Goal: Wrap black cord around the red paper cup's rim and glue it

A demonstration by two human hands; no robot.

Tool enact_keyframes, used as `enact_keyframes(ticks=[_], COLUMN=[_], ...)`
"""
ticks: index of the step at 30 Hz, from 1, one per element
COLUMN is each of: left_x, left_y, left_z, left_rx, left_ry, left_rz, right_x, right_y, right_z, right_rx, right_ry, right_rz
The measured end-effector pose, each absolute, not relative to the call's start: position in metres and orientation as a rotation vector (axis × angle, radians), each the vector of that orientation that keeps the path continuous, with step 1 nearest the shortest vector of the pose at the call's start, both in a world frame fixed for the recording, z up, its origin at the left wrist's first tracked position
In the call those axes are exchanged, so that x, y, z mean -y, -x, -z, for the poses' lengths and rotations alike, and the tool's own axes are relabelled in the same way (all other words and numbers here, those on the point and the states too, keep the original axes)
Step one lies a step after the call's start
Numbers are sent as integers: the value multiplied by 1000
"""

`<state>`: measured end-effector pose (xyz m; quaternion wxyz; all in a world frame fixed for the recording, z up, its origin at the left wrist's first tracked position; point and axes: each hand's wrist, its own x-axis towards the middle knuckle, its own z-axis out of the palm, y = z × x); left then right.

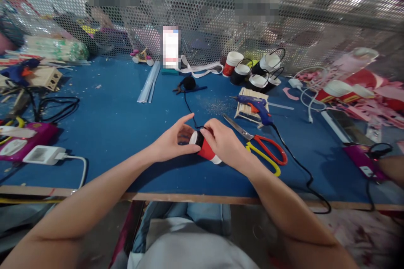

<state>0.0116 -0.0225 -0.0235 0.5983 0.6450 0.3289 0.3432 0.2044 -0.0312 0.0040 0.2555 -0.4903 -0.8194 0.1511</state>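
A red paper cup (206,150) with a white rim lies on its side over the blue table (113,122), held between both hands. My right hand (225,143) wraps round its body. My left hand (175,141) pinches at its mouth end with thumb and forefinger, where a black band sits. A thin black cord (189,107) runs from the cup back to a black spool (188,83).
Red-and-yellow scissors (260,145) lie right of my hands. A blue glue gun (257,107) rests on a stick rack behind them. Several finished cups (252,71) stand at the back. Power strips (42,154), cables and another glue gun (19,71) crowd the left; pink scraps (362,88) the right.
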Motion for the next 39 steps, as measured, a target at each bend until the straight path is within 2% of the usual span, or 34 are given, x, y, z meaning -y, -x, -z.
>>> enact_keyframes(ticks=[6, 13, 26, 39], left_x=[21, 21, 22, 25], left_y=[-11, -10, -10, -15], left_z=[25, 26, 25, 19], left_rx=[-760, -733, -651, -801], left_ry=[-1436, -1480, -1568, -1571], left_rz=[-812, -837, -849, -750], right_x=[35, 30, 28, 32], right_y=[-202, -209, -209, -204], right_z=[-3, -11, -8, -2], right_rx=[2247, 2139, 2187, 2203], right_ry=[1320, 1241, 1254, 1254], right_rz=[-360, -530, -634, -506])
